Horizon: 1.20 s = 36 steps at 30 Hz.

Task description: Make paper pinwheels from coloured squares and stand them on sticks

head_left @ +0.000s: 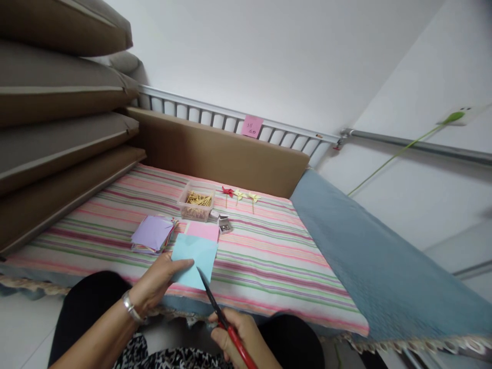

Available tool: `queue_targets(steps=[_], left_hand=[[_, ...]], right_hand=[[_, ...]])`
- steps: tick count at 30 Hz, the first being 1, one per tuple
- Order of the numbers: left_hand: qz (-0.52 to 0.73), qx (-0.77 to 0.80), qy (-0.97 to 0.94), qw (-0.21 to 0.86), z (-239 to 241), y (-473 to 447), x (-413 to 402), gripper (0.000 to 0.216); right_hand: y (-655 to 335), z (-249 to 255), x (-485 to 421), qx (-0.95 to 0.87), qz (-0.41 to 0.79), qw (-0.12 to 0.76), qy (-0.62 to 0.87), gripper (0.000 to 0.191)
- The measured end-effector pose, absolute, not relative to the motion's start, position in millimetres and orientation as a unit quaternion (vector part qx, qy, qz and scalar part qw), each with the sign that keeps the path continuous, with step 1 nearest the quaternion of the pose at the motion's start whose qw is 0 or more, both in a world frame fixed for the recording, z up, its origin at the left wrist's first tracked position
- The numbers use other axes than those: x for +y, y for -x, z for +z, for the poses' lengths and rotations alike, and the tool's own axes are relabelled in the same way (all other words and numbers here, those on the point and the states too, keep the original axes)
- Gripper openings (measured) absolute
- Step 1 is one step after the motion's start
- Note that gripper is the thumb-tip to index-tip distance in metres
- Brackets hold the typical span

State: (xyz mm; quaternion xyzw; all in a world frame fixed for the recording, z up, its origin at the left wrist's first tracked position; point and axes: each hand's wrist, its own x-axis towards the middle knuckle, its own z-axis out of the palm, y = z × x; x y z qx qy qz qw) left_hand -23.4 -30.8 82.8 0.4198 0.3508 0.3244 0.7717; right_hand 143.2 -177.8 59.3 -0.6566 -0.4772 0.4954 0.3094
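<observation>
A light blue square of paper (pixel 192 249) is pinched by its left side in my left hand (pixel 163 274), the thumb lying on top. My right hand (pixel 240 333) is wrapped round red-handled scissors (pixel 219 310). Their dark blades reach over the lower right part of the blue sheet, with the tip near its middle. Whether the blades are cutting into the paper I cannot tell. Pink paper (pixel 203 230) lies just behind the blue sheet. To the left sits a stack of coloured paper squares, purple on top (pixel 152 232).
Behind the papers stands a clear plastic box (pixel 196 212) of thin wooden sticks, beside a small open box of metal bits (pixel 225 225). Small paper pinwheels, one red (pixel 227 191), lie farther back on the striped cloth (pixel 265 256). Stacked cushions (pixel 65 107) rise on the left.
</observation>
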Motion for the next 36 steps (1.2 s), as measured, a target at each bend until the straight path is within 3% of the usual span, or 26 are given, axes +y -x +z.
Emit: queue_targets(steps=[25, 36], left_hand=[[0.333, 0.331, -0.428, 0.773, 85.5, 22.4, -31.3, 0.019], [0.329, 0.364, -0.435, 0.755, 80.4, 20.5, -27.3, 0.027]], right_hand=[[-146.4, 58.4, -171.0, -0.530, 0.459, 0.315, 0.640, 0.030], [-144.5, 67.4, -176.8, -0.584, 0.362, 0.284, 0.669, 0.024]])
